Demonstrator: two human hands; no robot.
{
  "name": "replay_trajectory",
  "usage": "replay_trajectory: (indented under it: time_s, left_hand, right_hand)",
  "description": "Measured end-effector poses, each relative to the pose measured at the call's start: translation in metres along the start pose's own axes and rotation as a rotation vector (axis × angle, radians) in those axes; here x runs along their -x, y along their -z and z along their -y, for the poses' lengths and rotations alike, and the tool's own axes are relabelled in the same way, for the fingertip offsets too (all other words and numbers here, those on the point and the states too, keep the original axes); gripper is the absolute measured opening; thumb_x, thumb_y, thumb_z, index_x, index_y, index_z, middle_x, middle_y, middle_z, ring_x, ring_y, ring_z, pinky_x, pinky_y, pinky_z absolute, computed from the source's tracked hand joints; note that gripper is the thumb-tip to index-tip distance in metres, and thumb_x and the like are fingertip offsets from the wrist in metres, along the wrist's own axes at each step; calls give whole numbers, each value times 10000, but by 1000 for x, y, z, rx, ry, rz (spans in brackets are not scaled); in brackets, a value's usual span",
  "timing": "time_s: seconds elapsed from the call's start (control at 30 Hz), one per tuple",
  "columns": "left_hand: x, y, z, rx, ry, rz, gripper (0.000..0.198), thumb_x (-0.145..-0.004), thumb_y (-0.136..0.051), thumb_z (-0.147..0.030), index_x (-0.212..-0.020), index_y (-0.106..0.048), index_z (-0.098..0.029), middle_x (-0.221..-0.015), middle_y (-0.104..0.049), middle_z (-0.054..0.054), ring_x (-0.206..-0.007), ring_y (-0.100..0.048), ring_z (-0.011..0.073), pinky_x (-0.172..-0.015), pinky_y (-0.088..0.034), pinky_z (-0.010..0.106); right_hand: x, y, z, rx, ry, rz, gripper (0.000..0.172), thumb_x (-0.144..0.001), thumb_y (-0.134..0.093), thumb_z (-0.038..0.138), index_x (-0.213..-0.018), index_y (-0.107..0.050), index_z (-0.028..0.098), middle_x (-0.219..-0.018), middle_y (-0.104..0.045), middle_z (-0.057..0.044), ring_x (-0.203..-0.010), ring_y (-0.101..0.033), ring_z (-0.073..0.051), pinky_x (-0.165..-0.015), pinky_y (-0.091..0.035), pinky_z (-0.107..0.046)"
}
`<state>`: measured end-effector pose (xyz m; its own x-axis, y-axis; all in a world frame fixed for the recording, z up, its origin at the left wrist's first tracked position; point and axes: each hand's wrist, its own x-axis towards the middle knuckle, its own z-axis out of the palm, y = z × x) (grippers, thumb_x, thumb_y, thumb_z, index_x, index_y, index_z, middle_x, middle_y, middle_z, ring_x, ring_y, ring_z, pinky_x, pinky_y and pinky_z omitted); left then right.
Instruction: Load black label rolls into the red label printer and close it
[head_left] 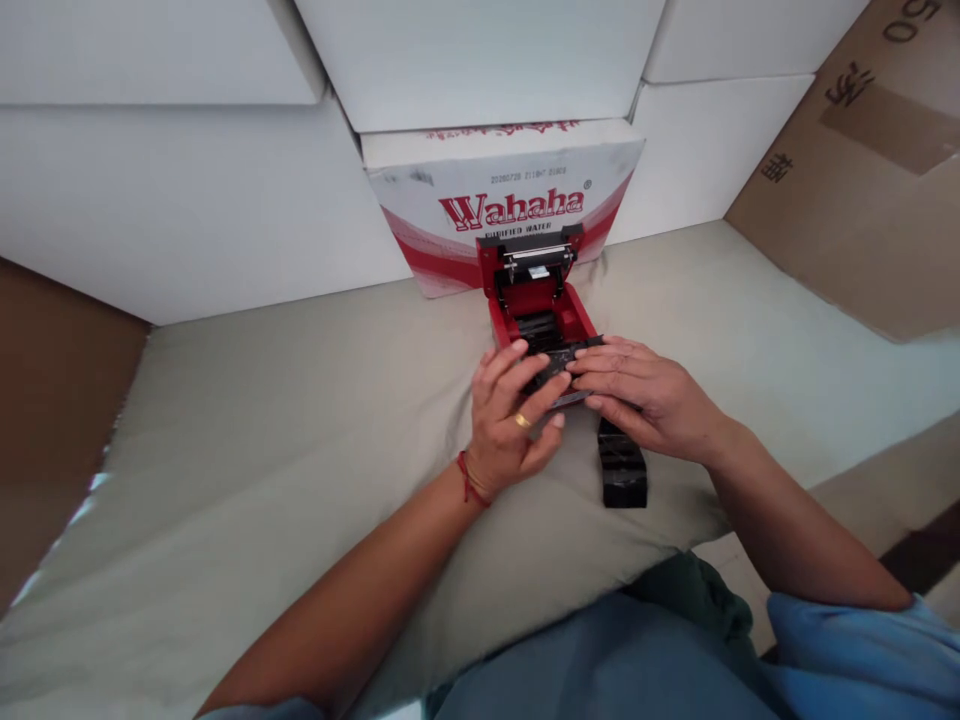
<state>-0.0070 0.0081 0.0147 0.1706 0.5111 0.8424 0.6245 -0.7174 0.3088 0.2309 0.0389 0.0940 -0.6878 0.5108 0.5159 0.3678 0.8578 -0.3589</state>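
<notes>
A small red device point(534, 290) with its lid raised stands on a grey-green cloth surface point(285, 430); black parts show inside it. My left hand point(510, 420), with a gold ring and a red wrist cord, and my right hand point(645, 395) meet at the device's near edge. Both hands have fingers closed on a flat black piece point(559, 365) held between them. A long black block point(622, 465) lies on the cloth just under my right wrist.
A white carton with red "Wahaha" lettering point(510, 205) stands right behind the device. White foam boxes point(187, 180) wall the back. A brown cardboard box point(862, 170) leans at the right. My blue-clad lap point(637, 660) is at the bottom.
</notes>
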Motion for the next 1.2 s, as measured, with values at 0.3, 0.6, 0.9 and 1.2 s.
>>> replay_trajectory:
  time_s: [0.3, 0.6, 0.9, 1.2]
  left_hand:
    - [-1, -2, -2, -95, -53, 52, 417, -985, -657, -182, -1381, -699, -305, -1253, -795, 46, -1321, -680, 229, -1316, -383, 502]
    - [5, -4, 2, -81, -53, 64, 560, -962, -685, -190, -1487, -632, -381, -1306, -768, 49, -1352, -664, 252, -1348, -335, 527]
    - [4, -2, 1, -97, -31, 70, 515, -967, -676, -186, -1437, -659, -396, -1308, -763, 27, -1384, -651, 247, -1369, -296, 536]
    - [3, 0, 5, -24, -23, 70, 519, -962, -660, -175, -1434, -639, -389, -1304, -736, 42, -1353, -676, 247, -1312, -385, 552]
  right_hand:
    - [-49, 10, -41, 8, -238, -310, 417, -1122, -526, 527, -1468, -688, 359, -1482, -743, -43, -1382, -693, -284, -1214, -541, -533]
    - [-121, -7, -85, 112, -380, -185, 794, -1114, -182, 755, -1322, -757, 249, -1183, -792, -60, -1250, -745, -282, -1112, -566, -494]
    - [-37, -12, -27, 19, -267, -136, 460, -1154, -424, 507, -1200, -800, 245, -1311, -830, -93, -1341, -733, -261, -1229, -527, -502]
    - [-25, -34, -4, 237, -270, -87, 433, -1060, -558, 377, -1387, -679, 119, -1564, -666, -220, -1556, -541, -376, -1277, -462, -590]
